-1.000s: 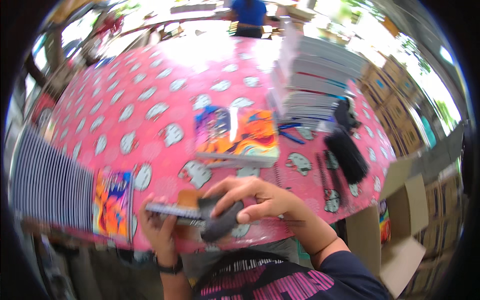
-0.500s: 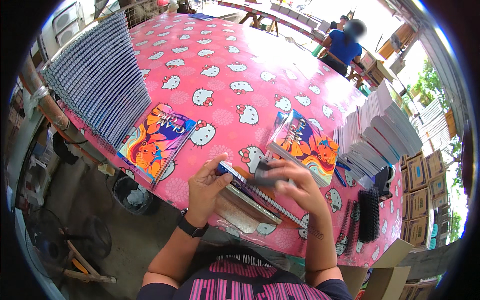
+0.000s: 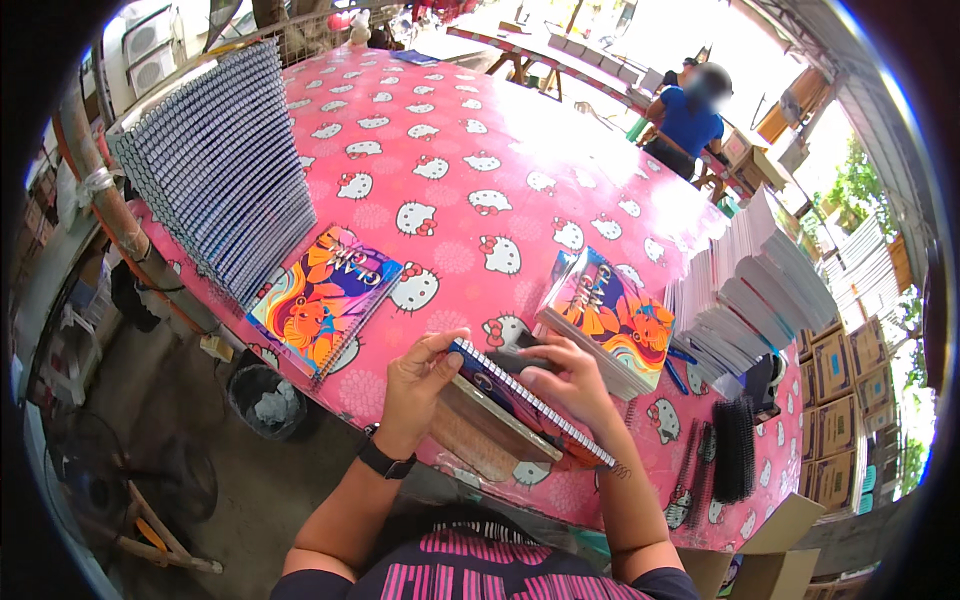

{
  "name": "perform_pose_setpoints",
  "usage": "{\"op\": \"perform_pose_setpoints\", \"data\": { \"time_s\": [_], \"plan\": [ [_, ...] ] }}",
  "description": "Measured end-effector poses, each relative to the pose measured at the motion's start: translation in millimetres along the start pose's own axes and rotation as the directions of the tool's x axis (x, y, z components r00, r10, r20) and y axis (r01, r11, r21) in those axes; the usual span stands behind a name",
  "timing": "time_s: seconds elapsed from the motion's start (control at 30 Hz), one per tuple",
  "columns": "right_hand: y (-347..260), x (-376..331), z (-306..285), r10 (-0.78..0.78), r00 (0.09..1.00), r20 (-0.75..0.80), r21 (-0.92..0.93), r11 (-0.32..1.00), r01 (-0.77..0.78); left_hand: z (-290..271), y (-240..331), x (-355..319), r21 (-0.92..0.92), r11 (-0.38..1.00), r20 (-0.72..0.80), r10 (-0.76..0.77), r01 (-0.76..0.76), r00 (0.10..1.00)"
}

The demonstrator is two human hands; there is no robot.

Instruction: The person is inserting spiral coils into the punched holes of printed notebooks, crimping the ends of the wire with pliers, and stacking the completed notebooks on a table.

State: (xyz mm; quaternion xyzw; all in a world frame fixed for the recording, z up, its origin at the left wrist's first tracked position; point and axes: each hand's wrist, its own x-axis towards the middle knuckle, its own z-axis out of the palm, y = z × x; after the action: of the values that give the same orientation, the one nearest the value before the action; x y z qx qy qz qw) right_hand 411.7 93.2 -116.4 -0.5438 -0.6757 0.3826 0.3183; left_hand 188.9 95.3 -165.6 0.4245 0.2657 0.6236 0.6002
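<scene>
Between my hands a spiral notebook (image 3: 505,385) stands tilted on its edge, coil spine upward. My left hand (image 3: 422,385) pinches its upper left end between thumb and fingers. My right hand (image 3: 568,378) is closed around a dark handheld tool (image 3: 512,352) just beyond the spine; its exact kind is hard to make out. A loose tail of coil (image 3: 622,470) sticks out past the spine's lower right end, by my right forearm. Under and in front of the notebook lies a worn wooden block (image 3: 485,430). A stack of colourful covered books (image 3: 615,325) sits past my right hand.
A tall pile of bound notebooks (image 3: 215,165) rises at left, beside one finished-looking spiral notebook (image 3: 325,300). At right stand stacks of unbound pages (image 3: 745,285), pens (image 3: 678,372) and black coils (image 3: 735,450). An open carton (image 3: 770,560) is at lower right. A person (image 3: 688,120) sits far off.
My right hand and the dark tool have shifted slightly left and down along the notebook's spine. My left hand keeps its pinch. The whole view has shifted a little.
</scene>
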Motion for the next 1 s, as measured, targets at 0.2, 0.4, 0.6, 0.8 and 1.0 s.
{"op": "perform_pose_setpoints", "data": {
  "time_s": [0.2, 0.4, 0.6, 0.8, 1.0],
  "plan": [
    [-36.4, -48.6, -34.9, -0.216, 0.968, -0.127, -0.237, 0.954, 0.182, 26.4, 47.2, 8.7, 0.274, 0.941, 0.226, 0.137, -0.198, 0.964],
    [-88.9, -82.8, -10.1, -0.386, 0.852, -0.354, -0.094, 0.921, 0.378, 87.3, 73.2, -7.6, 0.335, 0.817, 0.47, 0.287, -0.469, 0.835],
    [-91.4, -81.3, -4.3, -0.402, 0.785, -0.472, -0.001, 0.89, 0.456, 91.3, 71.6, -15.7, 0.345, 0.848, 0.449, 0.228, -0.403, 0.864],
    [-101.2, -84.8, -20.2, -0.518, 0.814, -0.262, -0.267, 0.85, 0.455, 90.1, 72.7, -18.8, 0.22, 0.936, 0.453, 0.15, -0.274, 0.879],
    [-95.2, -88.1, -15.6, -0.508, 0.813, -0.286, -0.324, 0.849, 0.416, 87.6, 66.1, -9.5, 0.387, 0.802, 0.543, 0.2, -0.454, 0.816]
  ]
}}
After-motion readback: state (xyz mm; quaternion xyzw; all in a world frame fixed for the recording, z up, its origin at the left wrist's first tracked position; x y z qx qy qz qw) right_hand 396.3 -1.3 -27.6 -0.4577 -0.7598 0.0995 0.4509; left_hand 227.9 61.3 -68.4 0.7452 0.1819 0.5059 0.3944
